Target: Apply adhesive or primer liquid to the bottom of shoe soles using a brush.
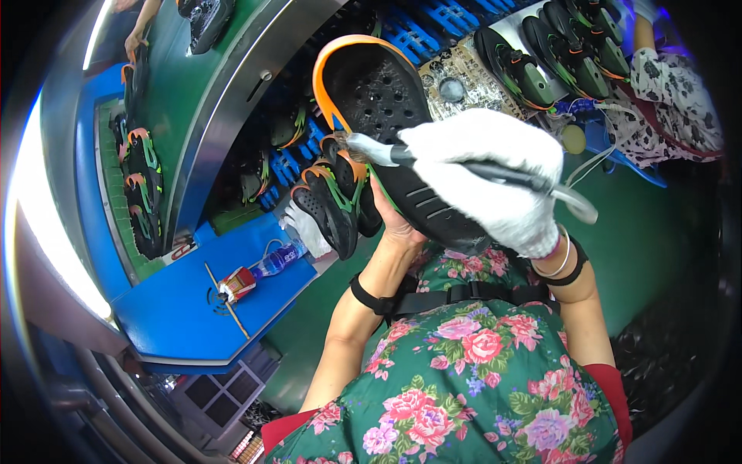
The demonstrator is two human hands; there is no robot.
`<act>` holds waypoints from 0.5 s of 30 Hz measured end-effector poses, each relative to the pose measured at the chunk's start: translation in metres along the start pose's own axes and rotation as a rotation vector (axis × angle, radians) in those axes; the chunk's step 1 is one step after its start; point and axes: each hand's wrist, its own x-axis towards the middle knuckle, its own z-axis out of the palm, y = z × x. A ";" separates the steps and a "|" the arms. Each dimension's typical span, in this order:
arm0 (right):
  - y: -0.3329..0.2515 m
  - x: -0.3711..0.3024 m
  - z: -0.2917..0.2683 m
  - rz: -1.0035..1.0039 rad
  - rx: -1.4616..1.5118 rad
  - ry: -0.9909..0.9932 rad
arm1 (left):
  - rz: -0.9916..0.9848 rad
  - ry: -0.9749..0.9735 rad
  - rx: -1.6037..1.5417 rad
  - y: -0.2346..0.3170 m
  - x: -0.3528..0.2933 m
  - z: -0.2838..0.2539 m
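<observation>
A large black shoe sole [379, 93] with an orange rim at its toe end and holes through its face is tilted up in front of me. My left hand [396, 222] is bare and grips the sole from behind at its left edge; most of its fingers are hidden. In a white glove, my right hand [495, 174] closes around the dark handle of a brush [384, 150], with a pale tube at its rear end. The bristles are at the sole's left edge, near the orange rim; whether they touch it I cannot tell.
Several black soles with green and orange edges [328, 205] stand left of the held one. A blue table [166, 313] carries a bottle [280, 259] and a small red box [238, 284]. More shoes [514, 69] line the far right, beside a person's patterned sleeve [672, 81].
</observation>
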 end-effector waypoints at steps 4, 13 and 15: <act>0.001 -0.002 -0.004 -0.036 -0.003 -0.007 | 0.031 -0.028 -0.014 0.000 0.000 0.000; 0.003 -0.023 -0.015 -0.101 -0.028 -0.145 | -0.059 -0.494 -0.775 0.003 0.009 0.009; 0.008 -0.040 0.000 -0.062 -0.106 -0.134 | -0.008 -0.523 -0.559 0.003 0.015 0.007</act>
